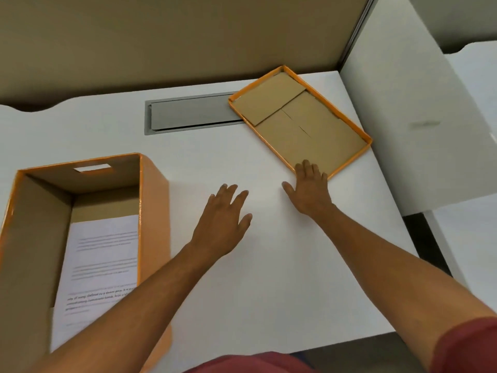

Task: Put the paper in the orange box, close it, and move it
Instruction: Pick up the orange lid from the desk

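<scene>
Two bare hands are out over the white table [269, 265], and from the head camera everything reads clearly. The orange box [154, 211] stands open at the left, tall-walled, brown cardboard inside, with a handle slot cut in its far wall. The paper [102, 259], a printed white sheet, lies flat on the floor of that box, its near part hidden under the left forearm. The lid [300, 117] sits upside down at the far right of the table, orange rim up, brown inside showing, turned at an angle, one far corner overlapping the grey cable hatch [188, 114] set into the tabletop.

The left hand [223, 219] hovers palm-down over bare table between box and lid, fingers spread and loose, its grip empty. The right hand [309, 189] reaches to the lid's near short edge, fingertips [306, 165] lying over the orange rim, thumb splayed out to the left; the fingers are extended rather than curled, so the hand touches the lid but has not closed around it. A red sleeve [468, 348] shows at the lower right. Beige partition panels [188, 36] back the table, with a white divider [398, 117] on the right.
</scene>
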Motion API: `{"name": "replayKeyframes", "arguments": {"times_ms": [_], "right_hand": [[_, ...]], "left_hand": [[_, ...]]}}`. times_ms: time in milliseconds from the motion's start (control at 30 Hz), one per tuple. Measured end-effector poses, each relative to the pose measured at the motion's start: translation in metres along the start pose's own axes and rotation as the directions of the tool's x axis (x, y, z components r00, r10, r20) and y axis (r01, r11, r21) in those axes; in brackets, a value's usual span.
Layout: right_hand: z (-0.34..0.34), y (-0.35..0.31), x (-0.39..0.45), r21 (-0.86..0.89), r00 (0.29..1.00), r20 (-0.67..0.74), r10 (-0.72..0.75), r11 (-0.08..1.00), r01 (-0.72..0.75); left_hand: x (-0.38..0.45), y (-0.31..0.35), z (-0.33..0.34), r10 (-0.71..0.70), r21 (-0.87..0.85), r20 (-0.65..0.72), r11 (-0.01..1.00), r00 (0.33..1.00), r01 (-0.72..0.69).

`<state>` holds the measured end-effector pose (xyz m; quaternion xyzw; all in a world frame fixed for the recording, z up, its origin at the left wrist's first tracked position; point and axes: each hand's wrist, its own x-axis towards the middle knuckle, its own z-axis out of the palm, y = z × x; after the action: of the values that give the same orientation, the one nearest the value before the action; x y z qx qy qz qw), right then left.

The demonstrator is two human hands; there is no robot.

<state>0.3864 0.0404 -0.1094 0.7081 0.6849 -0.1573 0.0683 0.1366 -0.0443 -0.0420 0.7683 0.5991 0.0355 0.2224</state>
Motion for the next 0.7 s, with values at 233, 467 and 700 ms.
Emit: {"name": "replayKeyframes", "arguments": {"times_ms": [233, 467, 700], "right_hand": [[0.029, -0.032, -0.088, 0.021, 0.985, -0.087, -0.150, 0.988, 0.153], [0.045, -0.045, -0.168, 0.071, 0.973, -0.056, -0.224, 0.971, 0.228], [-0.002, 0.025, -0.088, 0.234, 0.965, -0.181, 0.188, 0.962, -0.144]], "left_hand": [[0.017, 0.004, 0.034, 0.000, 0.016, -0.009, 1.000, 1.000, 0.000], [0.014, 0.006, 0.068, 0.091, 0.153, 0.122, 0.982, 0.988, -0.110], [0.014, 0.008, 0.076, 0.053, 0.172, 0.124, 0.982, 0.991, -0.074]]}}
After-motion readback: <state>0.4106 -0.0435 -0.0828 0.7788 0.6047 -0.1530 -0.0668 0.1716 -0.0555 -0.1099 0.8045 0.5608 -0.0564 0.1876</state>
